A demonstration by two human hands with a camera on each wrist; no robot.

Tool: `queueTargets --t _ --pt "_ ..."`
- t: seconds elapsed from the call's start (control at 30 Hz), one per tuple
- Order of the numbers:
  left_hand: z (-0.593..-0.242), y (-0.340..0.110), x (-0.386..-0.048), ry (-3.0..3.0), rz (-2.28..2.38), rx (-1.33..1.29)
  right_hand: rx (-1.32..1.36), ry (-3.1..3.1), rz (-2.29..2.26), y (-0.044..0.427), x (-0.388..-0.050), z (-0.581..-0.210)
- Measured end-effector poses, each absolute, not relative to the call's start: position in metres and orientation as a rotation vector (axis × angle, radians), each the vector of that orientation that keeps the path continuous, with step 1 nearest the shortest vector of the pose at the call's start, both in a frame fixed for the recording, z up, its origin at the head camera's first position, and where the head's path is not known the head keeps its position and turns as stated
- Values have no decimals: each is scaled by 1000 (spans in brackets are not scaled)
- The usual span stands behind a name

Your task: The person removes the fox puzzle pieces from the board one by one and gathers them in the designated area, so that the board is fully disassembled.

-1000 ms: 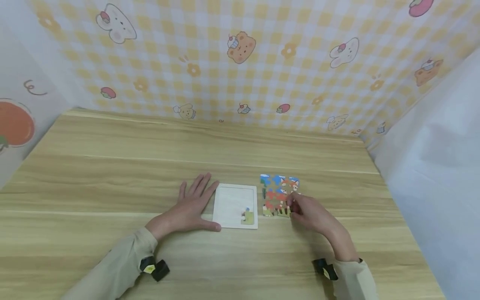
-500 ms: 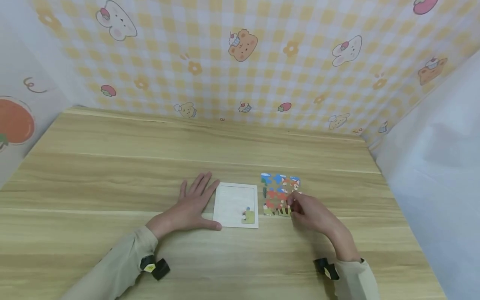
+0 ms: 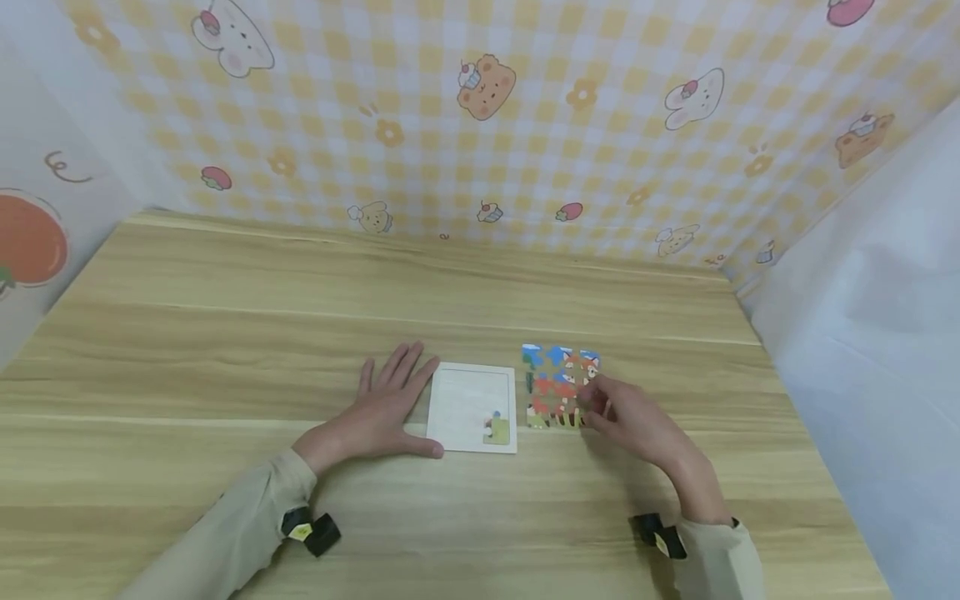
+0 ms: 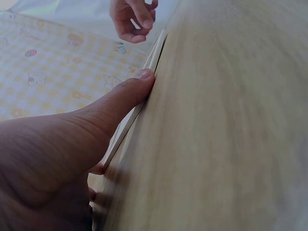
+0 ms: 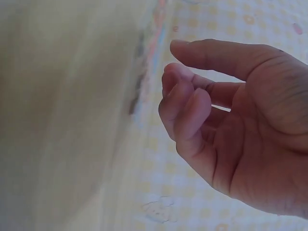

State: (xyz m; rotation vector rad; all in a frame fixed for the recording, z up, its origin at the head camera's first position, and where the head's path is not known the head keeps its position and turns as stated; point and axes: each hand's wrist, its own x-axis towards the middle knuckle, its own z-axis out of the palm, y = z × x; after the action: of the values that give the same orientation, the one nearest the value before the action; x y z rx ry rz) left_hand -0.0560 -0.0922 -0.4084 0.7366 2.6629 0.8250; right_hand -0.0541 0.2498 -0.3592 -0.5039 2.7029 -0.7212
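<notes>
A shallow white puzzle tray (image 3: 457, 408) lies on the wooden table. One green-based jigsaw piece (image 3: 498, 430) sits in its near right corner. My left hand (image 3: 375, 417) lies spread against the tray's left side. In the left wrist view its thumb (image 4: 127, 91) touches the tray edge (image 4: 126, 126). Right of the tray, several loose jigsaw pieces (image 3: 542, 384) lie in rows, with blue, red and green fox-picture parts. My right hand (image 3: 637, 421) hovers at their right side and hides some of them. Its fingers (image 5: 190, 113) are loosely bent, thumb apart, nothing between them.
The light wooden table (image 3: 480, 517) extends around the tray and pieces. A yellow checked cloth (image 3: 420, 150) with cartoon prints stands behind it. White sheeting (image 3: 870, 275) hangs along the right side. Both wrists carry small black camera mounts.
My right hand has risen slightly off the pieces, and its thumb and fingertips have parted. The striped piece beneath it sits more in line with its row. The left hand stays put.
</notes>
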Motion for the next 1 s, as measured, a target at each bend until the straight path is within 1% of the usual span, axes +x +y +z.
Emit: queueTargets --t 0.17,0.4,0.47,0.7,1.0 --pt "-409 -90 -57 2659 820 734 -575 2739 -677 236 -50 -352" --pt "-409 -91 -56 2649 833 724 -786 2697 -703 211 -49 -350" --pt "-409 -91 -56 2649 837 723 -765 2703 -700 212 -51 -348" --pt "-407 -92 -56 2662 849 739 -497 2702 -528 231 -57 -350" --pt "-408 -91 -57 2663 840 741 -437 2692 -517 240 -60 -357"
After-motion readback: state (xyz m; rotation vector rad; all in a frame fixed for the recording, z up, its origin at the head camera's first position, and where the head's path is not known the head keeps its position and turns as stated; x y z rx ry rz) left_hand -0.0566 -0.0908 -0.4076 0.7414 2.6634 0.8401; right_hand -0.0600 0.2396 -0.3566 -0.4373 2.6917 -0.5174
